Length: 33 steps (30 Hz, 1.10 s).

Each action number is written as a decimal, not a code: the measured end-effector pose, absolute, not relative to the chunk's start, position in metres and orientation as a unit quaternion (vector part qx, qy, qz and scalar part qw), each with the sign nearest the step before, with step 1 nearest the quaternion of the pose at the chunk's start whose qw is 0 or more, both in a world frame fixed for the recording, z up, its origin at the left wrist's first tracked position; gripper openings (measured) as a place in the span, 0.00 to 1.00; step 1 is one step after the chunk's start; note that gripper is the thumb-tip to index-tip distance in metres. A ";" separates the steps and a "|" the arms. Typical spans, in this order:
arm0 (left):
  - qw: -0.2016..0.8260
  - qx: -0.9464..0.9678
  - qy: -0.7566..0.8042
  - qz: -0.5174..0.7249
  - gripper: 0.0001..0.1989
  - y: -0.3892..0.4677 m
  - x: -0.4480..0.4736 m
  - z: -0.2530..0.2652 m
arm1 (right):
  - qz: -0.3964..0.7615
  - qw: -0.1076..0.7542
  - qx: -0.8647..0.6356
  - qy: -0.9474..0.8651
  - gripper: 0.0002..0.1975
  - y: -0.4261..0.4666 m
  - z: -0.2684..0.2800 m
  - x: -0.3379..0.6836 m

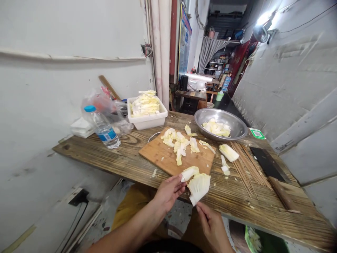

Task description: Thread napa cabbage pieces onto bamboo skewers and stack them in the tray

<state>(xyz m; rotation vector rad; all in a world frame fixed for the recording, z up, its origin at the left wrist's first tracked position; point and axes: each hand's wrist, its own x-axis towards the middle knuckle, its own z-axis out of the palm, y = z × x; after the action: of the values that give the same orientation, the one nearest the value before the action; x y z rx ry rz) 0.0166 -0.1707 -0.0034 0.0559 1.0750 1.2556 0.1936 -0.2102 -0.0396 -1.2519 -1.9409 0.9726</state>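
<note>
My left hand [168,192] pinches a small folded piece of cabbage [190,172] at the near edge of the wooden cutting board [163,154]. My right hand [212,225] grips the lower end of a larger pale cabbage leaf [199,187], held just over the table's front edge. The two pieces touch each other between my hands. Cut cabbage pieces [179,142] lie scattered on the board.
A steel bowl [234,123] with cabbage stands behind the board, a white tub [147,121] of leaves to its left. Bamboo skewers [246,163] and a cleaver [268,165] lie at the right. A water bottle [104,128] and plastic bags sit at the left.
</note>
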 end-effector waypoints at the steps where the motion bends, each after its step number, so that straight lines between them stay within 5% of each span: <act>1: 0.677 0.022 0.478 0.559 0.02 -0.171 0.016 -0.004 | 0.362 0.310 -0.476 -0.739 0.17 -0.211 -0.040 0.194; 33: 0.659 0.002 0.471 0.586 0.03 -0.171 0.017 -0.009 | 0.339 0.290 -0.471 -0.761 0.19 -0.216 -0.040 0.187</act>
<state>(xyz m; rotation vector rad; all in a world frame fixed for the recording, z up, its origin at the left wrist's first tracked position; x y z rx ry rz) 0.0172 -0.1709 -0.0095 0.0037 1.0667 1.3256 0.1866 -0.2158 -0.0400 -1.2579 -2.0291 0.9057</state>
